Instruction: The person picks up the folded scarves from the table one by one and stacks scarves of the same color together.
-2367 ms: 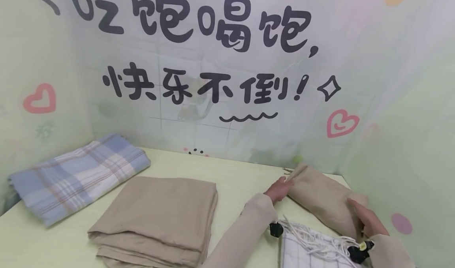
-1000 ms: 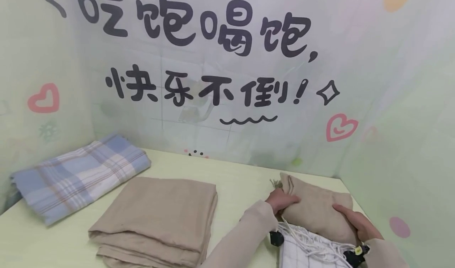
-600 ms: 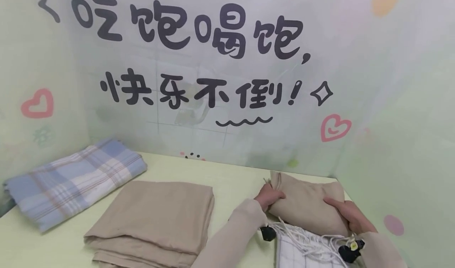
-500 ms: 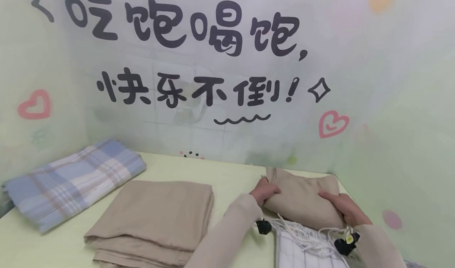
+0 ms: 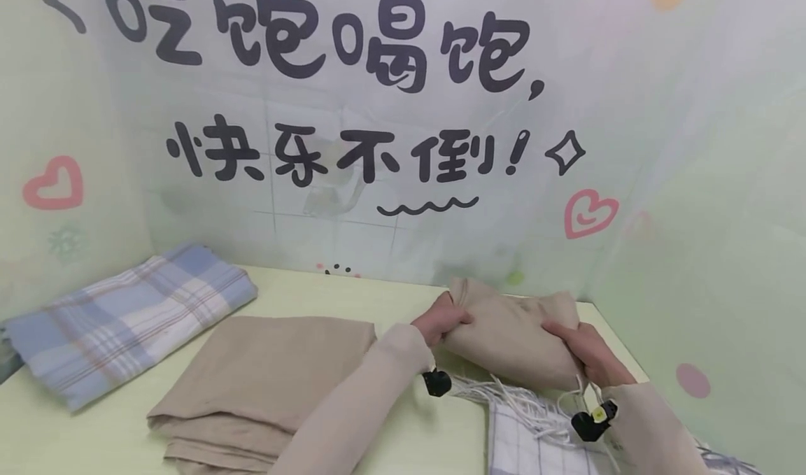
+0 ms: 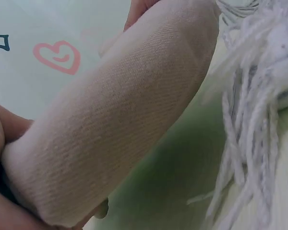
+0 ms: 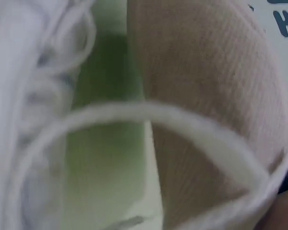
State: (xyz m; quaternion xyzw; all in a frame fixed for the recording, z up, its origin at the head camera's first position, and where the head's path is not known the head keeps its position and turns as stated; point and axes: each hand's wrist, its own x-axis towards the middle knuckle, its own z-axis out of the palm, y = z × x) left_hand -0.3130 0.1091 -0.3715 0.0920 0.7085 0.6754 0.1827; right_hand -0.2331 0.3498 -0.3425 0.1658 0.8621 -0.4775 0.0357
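Both hands hold a folded beige scarf (image 5: 510,335) at the back right, raised over the table. My left hand (image 5: 442,317) grips its left end, thumb on top. At the right end my right hand (image 5: 588,349) pinches it, thumb over the upper face. In the left wrist view the scarf (image 6: 110,110) spans between the hands, with shadow on the table below. Just in front lies a white checked scarf (image 5: 535,440) with long white fringe (image 5: 519,401). One fringe strand (image 7: 134,112) loops across the beige cloth in the right wrist view.
A larger folded beige cloth (image 5: 264,370) lies left of centre, partly behind my left sleeve. Further left is a folded blue plaid cloth (image 5: 138,314). Printed curtain walls (image 5: 403,251) bound the pale table (image 5: 434,426) at the back and sides.
Both hands have closed on the smaller beige scarf, lifted it and carried it leftward. The white fringe is now stretched toward the left wrist. Other cloths stay put.
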